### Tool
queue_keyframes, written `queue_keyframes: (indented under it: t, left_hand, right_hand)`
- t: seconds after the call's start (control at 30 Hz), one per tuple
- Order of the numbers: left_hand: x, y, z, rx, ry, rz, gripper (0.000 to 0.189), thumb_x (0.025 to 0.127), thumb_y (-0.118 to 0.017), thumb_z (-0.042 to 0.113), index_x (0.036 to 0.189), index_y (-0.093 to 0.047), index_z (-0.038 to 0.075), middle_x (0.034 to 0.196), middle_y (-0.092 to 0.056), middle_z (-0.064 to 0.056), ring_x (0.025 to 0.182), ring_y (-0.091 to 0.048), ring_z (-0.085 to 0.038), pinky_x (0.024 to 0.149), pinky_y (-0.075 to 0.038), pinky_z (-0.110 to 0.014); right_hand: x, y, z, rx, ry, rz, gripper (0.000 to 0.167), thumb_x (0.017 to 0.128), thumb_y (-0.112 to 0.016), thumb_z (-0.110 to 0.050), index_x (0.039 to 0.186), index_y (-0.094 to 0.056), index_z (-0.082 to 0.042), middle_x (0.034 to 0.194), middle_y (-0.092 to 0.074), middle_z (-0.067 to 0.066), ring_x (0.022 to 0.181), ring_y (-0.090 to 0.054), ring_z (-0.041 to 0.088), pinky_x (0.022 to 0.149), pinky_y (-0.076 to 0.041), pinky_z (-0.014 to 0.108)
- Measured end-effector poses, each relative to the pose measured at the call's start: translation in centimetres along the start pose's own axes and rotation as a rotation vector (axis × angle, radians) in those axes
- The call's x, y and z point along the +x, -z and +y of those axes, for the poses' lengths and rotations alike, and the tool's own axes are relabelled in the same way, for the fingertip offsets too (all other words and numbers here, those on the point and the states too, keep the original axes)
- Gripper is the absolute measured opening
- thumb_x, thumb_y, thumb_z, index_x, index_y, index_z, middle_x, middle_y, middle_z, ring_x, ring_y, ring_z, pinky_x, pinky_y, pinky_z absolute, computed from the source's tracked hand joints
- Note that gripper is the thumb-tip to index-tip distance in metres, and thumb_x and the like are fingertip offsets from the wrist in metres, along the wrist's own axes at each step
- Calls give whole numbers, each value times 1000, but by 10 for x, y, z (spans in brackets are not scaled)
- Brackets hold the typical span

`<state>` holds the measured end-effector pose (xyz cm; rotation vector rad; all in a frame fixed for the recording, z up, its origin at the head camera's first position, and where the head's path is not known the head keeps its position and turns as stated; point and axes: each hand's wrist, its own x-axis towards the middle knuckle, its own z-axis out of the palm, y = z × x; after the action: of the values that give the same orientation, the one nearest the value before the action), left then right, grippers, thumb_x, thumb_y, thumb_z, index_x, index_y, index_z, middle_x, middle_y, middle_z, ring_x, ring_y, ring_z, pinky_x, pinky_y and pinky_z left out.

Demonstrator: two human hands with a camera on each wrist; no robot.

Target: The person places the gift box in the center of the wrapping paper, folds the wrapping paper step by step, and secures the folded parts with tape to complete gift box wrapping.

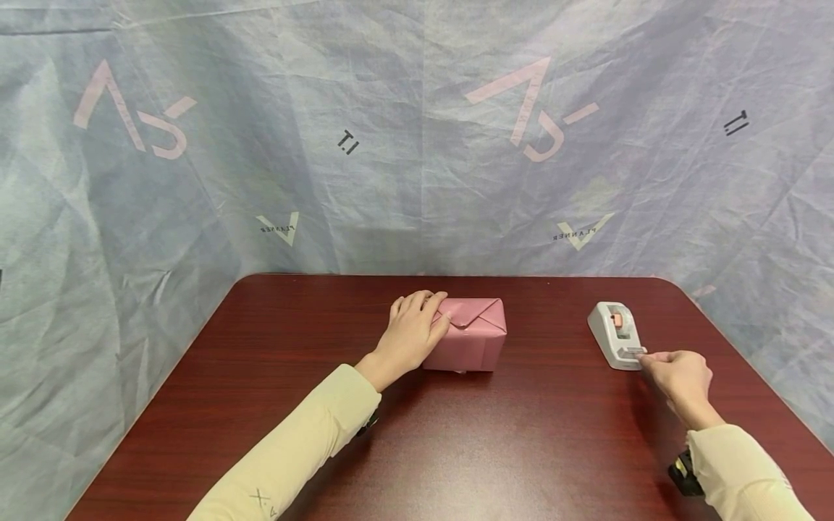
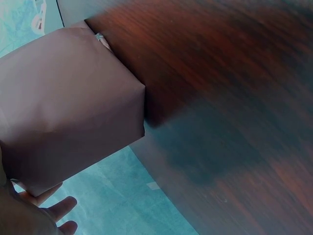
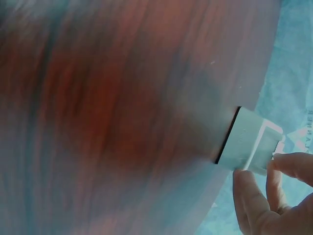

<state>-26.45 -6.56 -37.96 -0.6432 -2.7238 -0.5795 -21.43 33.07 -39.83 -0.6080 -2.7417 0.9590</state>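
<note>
A box wrapped in shiny pink paper [image 1: 464, 351], with folded flaps on its upper face, stands on the table. My left hand [image 1: 410, 329] rests on its left end, the thumb and forefinger touching the top. In the left wrist view, the other fingers [image 2: 63, 208] reach out past the wrapped box [image 2: 73, 98], spread apart. Off to the right is a white tape dispenser [image 1: 612, 336] with a small roll in it. At its cutter, my right hand [image 1: 680, 376] pinches the tape's end, which is barely visible. The right wrist view shows fingertips against the dispenser's front [image 3: 247, 142].
The dark red wooden table [image 1: 521, 449] has rounded far corners. Behind it and along both sides hangs a grey-blue printed cloth [image 1: 391, 181]. A dark wrist device [image 1: 685, 474] shows under the right sleeve.
</note>
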Motion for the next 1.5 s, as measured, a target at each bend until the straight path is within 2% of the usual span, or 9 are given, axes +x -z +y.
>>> queue_keyframes:
  t: [0.47,0.6,0.73,0.87,0.97,1.1,1.2,1.23,1.5]
  left_hand:
    - [0,-1,0,6,11,-6,47,96,-31,43,136,-40,19,129,-45,-6,127,-37,-24,106,-20,-51]
    - [1,-1,1,3,3,-18,47,96,-30,43,136,-39,19,129,-44,-6,127,-36,-24,106,-20,-51]
    - [2,-1,1,0,0,-18,48,96,-30,43,136,-39,19,129,-44,-6,127,-36,-24,106,-20,-51]
    - [2,0,0,6,12,-16,48,96,-30,45,136,-40,20,129,-45,-5,127,-36,-23,106,-19,-51]
    - [1,0,0,13,9,-15,49,96,-30,47,136,-40,20,129,-45,-5,127,-36,-24,106,-19,-51]
    - [1,1,-1,20,0,-14,52,95,-30,51,135,-40,20,128,-45,-6,126,-37,-23,105,-20,-52]
    - [1,1,-3,25,-7,-13,53,95,-31,52,136,-40,20,128,-45,-6,126,-37,-23,105,-20,-52]
    - [1,1,-3,26,-9,-13,53,95,-31,52,136,-40,20,128,-45,-6,126,-37,-23,105,-20,-52]
    - [2,3,-1,16,-4,-35,55,93,-33,53,137,-38,19,130,-45,-7,127,-36,-22,105,-19,-52]
  right_hand:
    - [6,-2,2,-139,143,35,24,75,-62,-15,70,-70,7,76,-65,27,84,-48,53,71,-38,52]
    - [6,2,9,-153,138,-19,22,74,-63,-13,69,-69,8,70,-65,23,84,-50,52,74,-38,53]
    - [7,9,6,-130,75,-36,26,78,-62,-17,77,-70,8,80,-66,26,88,-47,52,71,-40,51]
    - [4,12,-9,-102,65,-14,31,81,-59,-24,83,-70,6,91,-65,26,86,-49,46,61,-40,42]
    - [0,10,-22,-76,144,32,30,83,-60,-23,86,-70,5,87,-66,24,81,-53,39,60,-37,35]
    - [-6,9,-43,-43,240,43,29,84,-63,-22,89,-68,5,63,-66,8,60,-54,15,57,-37,27]
    - [-11,7,-60,33,278,5,27,83,-65,-20,93,-68,5,62,-66,-3,50,-51,-3,51,-42,20]
    - [-14,6,-66,63,297,-6,26,83,-65,-19,93,-68,5,66,-68,0,49,-52,-6,50,-43,19]
    - [-29,-5,-100,211,419,-83,20,82,-67,-14,93,-68,3,80,-70,11,55,-56,-7,52,-49,19]
